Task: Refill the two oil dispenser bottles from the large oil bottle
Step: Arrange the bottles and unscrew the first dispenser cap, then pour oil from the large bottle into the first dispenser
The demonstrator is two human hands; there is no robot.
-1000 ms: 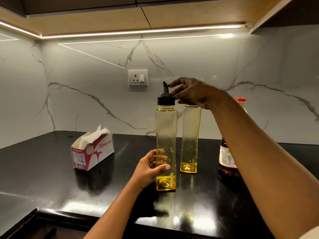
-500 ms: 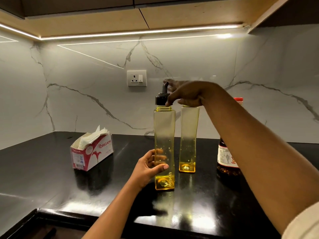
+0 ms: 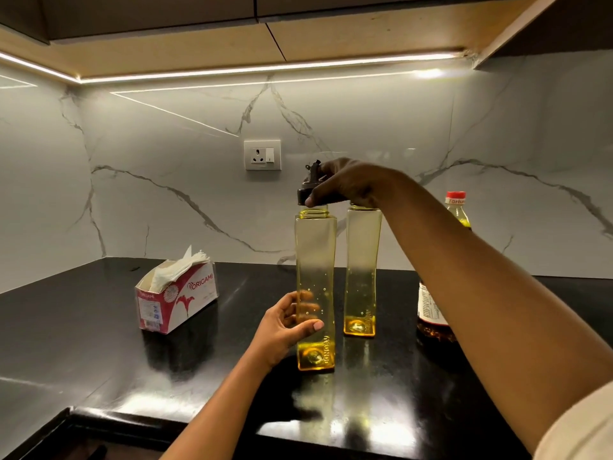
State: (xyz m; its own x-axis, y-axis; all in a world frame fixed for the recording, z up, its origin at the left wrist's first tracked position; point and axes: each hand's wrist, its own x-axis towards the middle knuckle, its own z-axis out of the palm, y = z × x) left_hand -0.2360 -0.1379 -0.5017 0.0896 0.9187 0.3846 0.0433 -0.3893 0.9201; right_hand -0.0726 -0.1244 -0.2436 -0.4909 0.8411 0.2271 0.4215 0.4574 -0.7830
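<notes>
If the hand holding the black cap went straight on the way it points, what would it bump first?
Probably the marble wall, around the white socket. The right hand, gripping the black cap, points left and away from the person. Nothing shows in between, though depth is hard to judge.

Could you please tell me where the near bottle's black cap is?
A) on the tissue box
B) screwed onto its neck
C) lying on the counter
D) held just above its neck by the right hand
D: the right hand holds the cap just above the near bottle, whose threaded neck shows bare, while the left hand grips that bottle.
</notes>
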